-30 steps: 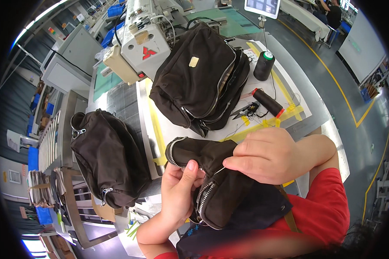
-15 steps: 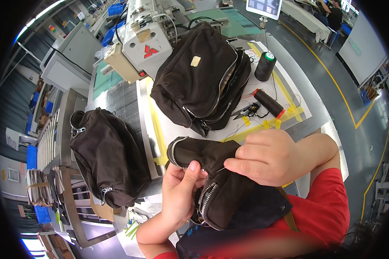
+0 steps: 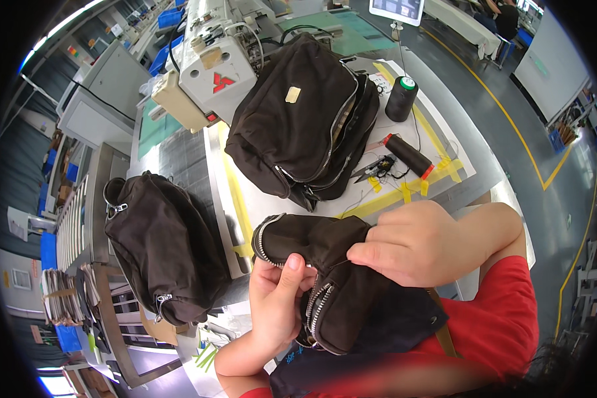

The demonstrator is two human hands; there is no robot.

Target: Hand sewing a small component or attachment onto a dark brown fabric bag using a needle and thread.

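My left hand (image 3: 277, 298) pinches a small dark brown fabric bag (image 3: 351, 312) between thumb and fingers, at the edge of its open metal zipper. My right hand (image 3: 414, 245) is closed at the bag's upper side, its thumb and forefinger pressed together on a thin, needle-like sliver against the cloth. Most of that sliver is hidden by the fingers. The bag rests close to my body, over a dark apron (image 3: 404, 322). Beyond my hands, a larger dark bag (image 3: 295, 126) with open zippers lies on the work surface. Another dark zipped bag (image 3: 169, 245) is at the left.
A sewing machine head (image 3: 215, 76) stands behind the large bag. To the right are an upright cone of black thread (image 3: 401, 99), a lying black spool (image 3: 409, 156) and small black snips (image 3: 373, 169) among loose threads. Yellow tape (image 3: 454, 171) borders a white sheet.
My right hand has shifted very slightly to the right, and the bright sliver at its fingertips shows less. The left hand keeps its grip on the small bag. My view has shifted a little.
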